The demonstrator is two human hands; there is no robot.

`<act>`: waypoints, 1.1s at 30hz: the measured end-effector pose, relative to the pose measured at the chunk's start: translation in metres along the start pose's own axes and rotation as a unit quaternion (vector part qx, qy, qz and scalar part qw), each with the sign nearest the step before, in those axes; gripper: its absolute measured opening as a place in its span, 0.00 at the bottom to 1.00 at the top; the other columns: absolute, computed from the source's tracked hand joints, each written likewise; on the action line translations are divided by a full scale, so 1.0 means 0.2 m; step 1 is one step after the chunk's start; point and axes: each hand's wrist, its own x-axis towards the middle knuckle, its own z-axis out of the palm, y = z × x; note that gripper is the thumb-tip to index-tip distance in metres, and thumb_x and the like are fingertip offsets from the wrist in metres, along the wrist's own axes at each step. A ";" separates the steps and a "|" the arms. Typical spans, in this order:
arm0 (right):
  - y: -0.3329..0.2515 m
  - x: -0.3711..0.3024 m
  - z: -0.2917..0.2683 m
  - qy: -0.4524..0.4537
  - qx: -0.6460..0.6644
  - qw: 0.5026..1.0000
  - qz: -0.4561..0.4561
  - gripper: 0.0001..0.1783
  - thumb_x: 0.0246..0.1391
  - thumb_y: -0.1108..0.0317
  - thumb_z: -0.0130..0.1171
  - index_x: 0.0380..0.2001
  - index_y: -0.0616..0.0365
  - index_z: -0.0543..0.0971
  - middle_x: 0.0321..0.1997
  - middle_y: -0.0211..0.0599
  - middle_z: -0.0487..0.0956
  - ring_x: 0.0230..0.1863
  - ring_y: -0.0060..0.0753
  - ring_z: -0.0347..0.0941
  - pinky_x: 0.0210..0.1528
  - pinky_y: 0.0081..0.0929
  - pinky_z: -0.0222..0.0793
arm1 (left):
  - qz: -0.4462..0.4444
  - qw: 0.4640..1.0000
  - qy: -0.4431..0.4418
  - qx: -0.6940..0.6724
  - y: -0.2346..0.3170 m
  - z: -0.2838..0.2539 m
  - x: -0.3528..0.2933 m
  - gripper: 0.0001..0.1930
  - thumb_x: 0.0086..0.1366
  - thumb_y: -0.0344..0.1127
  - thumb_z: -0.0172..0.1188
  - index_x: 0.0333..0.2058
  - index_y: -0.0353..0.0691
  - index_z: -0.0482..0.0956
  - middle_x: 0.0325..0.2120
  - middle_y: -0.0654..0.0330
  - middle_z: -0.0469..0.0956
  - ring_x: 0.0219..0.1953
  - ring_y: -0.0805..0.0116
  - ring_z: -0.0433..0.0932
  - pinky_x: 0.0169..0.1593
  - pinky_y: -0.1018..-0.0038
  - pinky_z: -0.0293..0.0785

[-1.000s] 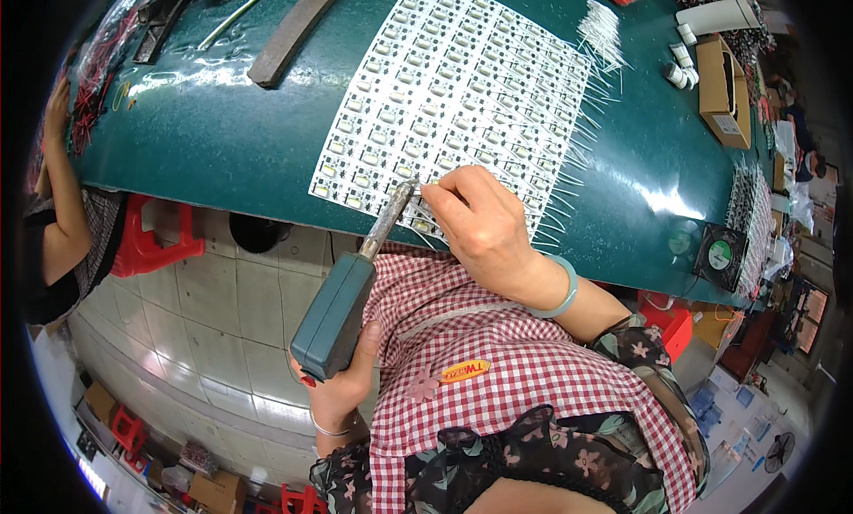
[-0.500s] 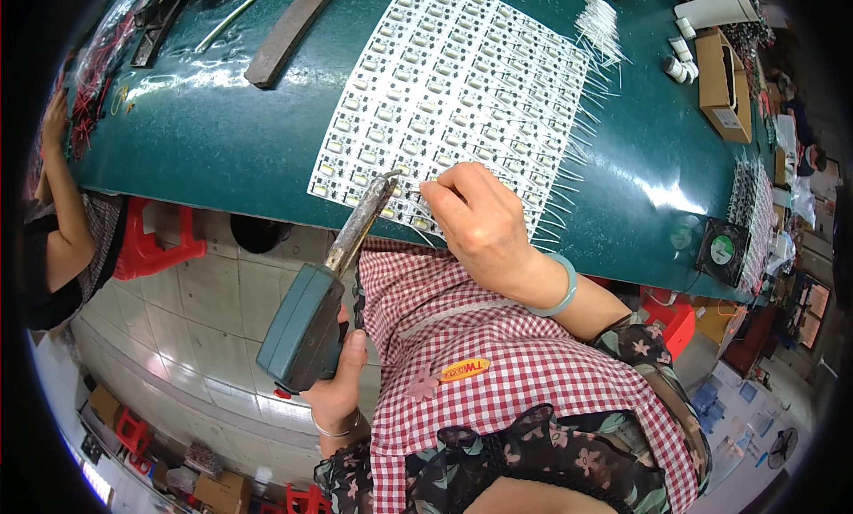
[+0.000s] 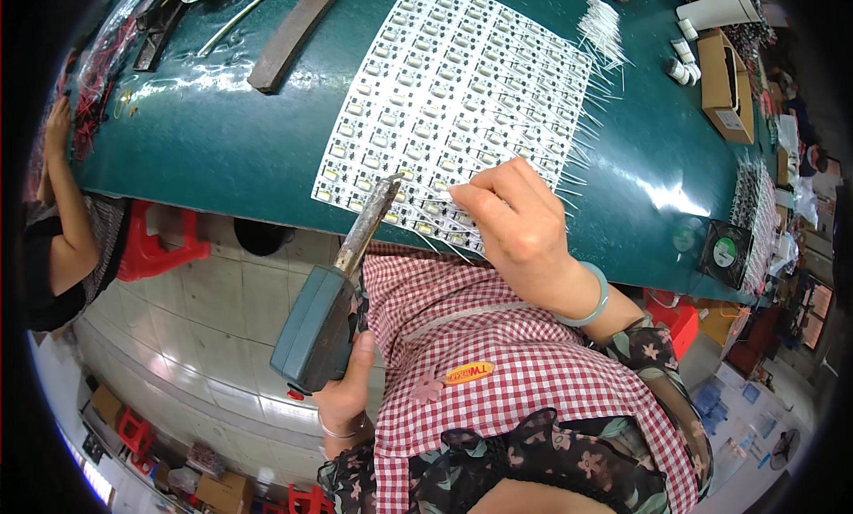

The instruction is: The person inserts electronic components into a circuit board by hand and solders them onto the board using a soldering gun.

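My left hand [image 3: 348,385] is closed round the handle of a blue-grey soldering gun [image 3: 313,329]. Its metal barrel slants up over the near edge of a white panel of small circuit boards [image 3: 378,114], with the bent tip at one of the pads. Just right of that tip, my right hand [image 3: 524,234] pinches thumb and forefinger together above the panel, on what looks like a thin white wire; the fingers partly hide it. Rows of similar wires [image 3: 582,132] stick out from the panel's right side, and a few hang over its near edge.
A pile of short white wires [image 3: 602,30] lies beyond the panel. A dark flat bar [image 3: 293,39] rests at its left. White spools [image 3: 682,56] and an open cardboard box [image 3: 724,87] stand right, near a small black fan [image 3: 724,250]. Another person's arm [image 3: 71,194] is at the left.
My right hand has moved right and slightly up, away from the soldering tip. The gun's body has shifted slightly right, while its tip stays near the same row of the panel.
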 end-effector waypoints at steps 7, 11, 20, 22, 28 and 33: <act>0.12 0.04 0.08 -0.035 0.020 0.996 -0.075 0.11 0.42 0.77 0.57 0.33 0.61 0.76 0.31 0.37 0.73 0.33 0.36 0.70 0.34 0.29 0.69 | -0.008 0.998 -0.037 0.051 -0.02 -0.01 -0.02 0.24 0.56 0.16 0.62 0.54 0.28 0.70 0.47 0.51 0.77 0.22 0.79 0.68 0.22 0.82 0.65; 0.14 0.05 0.10 -0.036 0.024 0.995 -0.084 0.10 0.43 0.77 0.56 0.33 0.61 0.77 0.31 0.37 0.73 0.33 0.36 0.70 0.34 0.29 0.68 | 0.012 0.996 -0.060 0.072 -0.03 -0.02 -0.02 0.24 0.57 0.17 0.61 0.54 0.29 0.71 0.47 0.53 0.77 0.23 0.80 0.69 0.23 0.82 0.65; 0.14 0.07 0.10 -0.050 0.029 0.995 -0.076 0.08 0.43 0.76 0.57 0.31 0.61 0.77 0.31 0.37 0.72 0.34 0.36 0.71 0.35 0.30 0.68 | -0.007 0.996 -0.062 0.068 -0.01 0.00 0.00 0.22 0.58 0.17 0.62 0.52 0.30 0.73 0.46 0.56 0.77 0.24 0.80 0.69 0.24 0.82 0.66; 0.13 0.06 0.09 -0.052 0.030 0.995 -0.077 0.09 0.43 0.77 0.57 0.32 0.61 0.78 0.31 0.37 0.72 0.34 0.36 0.71 0.35 0.30 0.69 | 0.002 0.994 -0.066 0.088 -0.03 -0.01 -0.01 0.21 0.58 0.18 0.62 0.52 0.30 0.73 0.46 0.56 0.77 0.25 0.80 0.70 0.24 0.82 0.66; 0.13 0.06 0.09 -0.052 0.029 0.995 -0.079 0.08 0.43 0.77 0.57 0.31 0.62 0.78 0.31 0.38 0.72 0.33 0.36 0.70 0.34 0.29 0.69 | -0.006 0.991 -0.079 0.110 -0.04 -0.01 -0.01 0.19 0.58 0.19 0.63 0.50 0.31 0.75 0.41 0.58 0.78 0.25 0.79 0.72 0.24 0.81 0.67; 0.13 0.07 0.09 -0.051 0.027 0.995 -0.080 0.08 0.43 0.77 0.57 0.31 0.63 0.78 0.31 0.38 0.72 0.33 0.36 0.70 0.34 0.29 0.69 | 0.001 0.988 -0.079 0.133 -0.05 -0.02 -0.02 0.19 0.59 0.19 0.63 0.50 0.32 0.75 0.38 0.59 0.78 0.25 0.79 0.72 0.25 0.81 0.67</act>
